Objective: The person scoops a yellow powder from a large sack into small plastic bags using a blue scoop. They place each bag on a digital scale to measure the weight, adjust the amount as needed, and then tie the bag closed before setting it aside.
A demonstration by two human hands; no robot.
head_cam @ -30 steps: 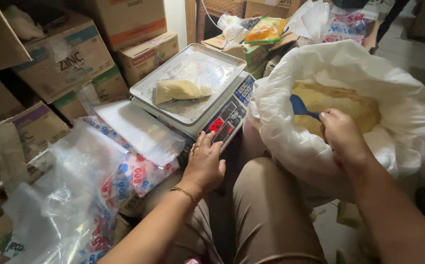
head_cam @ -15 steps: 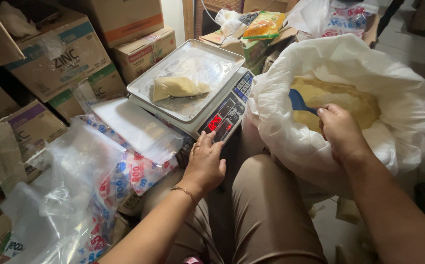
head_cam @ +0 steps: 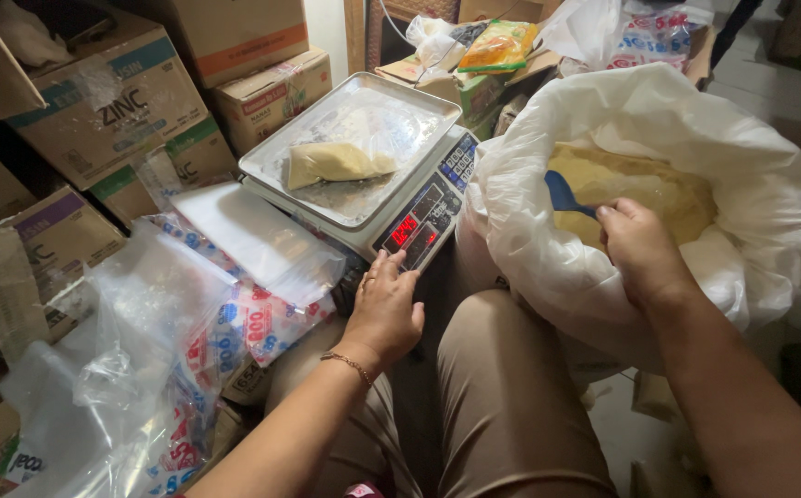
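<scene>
The blue scoop [head_cam: 562, 194] is gripped by closed right hand [head_cam: 638, 249] fingers; the scale [head_cam: 424, 221] front is touched by extended left hand [head_cam: 384, 309] fingertips.

I see my left hand [head_cam: 385, 312] lying palm down, low in the middle of the view, with the fingers stretched forward and slightly spread. There is a ring on one finger and a thin bracelet on the wrist. The left forearm comes up from the bottom edge. My right hand [head_cam: 638, 251] is further to the right, seen from the back, and its fingers are curled closed. The right forearm enters from the lower right corner.
</scene>
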